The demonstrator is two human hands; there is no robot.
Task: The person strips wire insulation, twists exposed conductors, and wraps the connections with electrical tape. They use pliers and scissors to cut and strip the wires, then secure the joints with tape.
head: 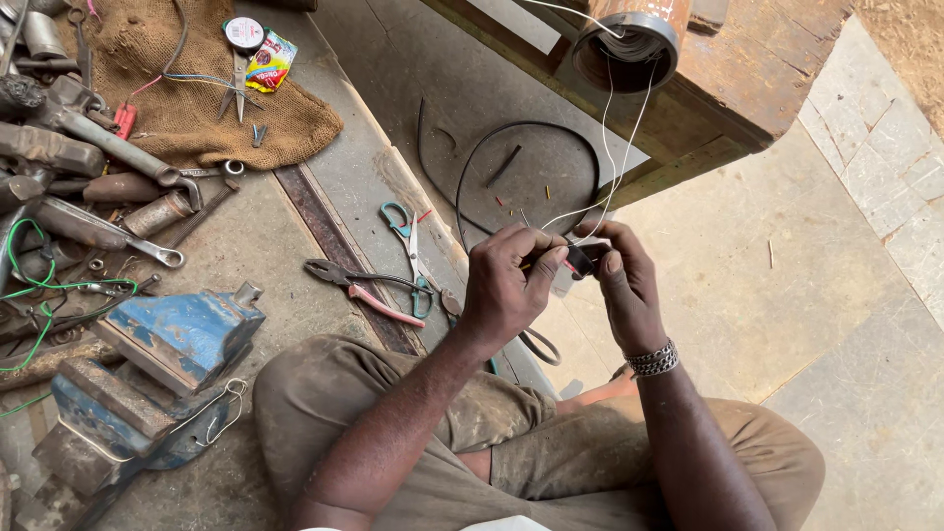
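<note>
**Both hands pinch a small black part**

The left hand (506, 285) and right hand (624, 280) meet over the floor, fingers curled shut on a small black part (580, 259) between them. White wires (615, 147) run up from the part to a rusty motor (629, 44) on the wooden bench. A black cable (472, 162) loops on the floor just beyond the part. Left of the part lie scissors (408, 246) and pliers (359, 285); further left sits a blue vise (167, 364).

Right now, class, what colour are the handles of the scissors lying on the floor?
Teal-green handles on the scissors, seen clearly in the head view.
</note>
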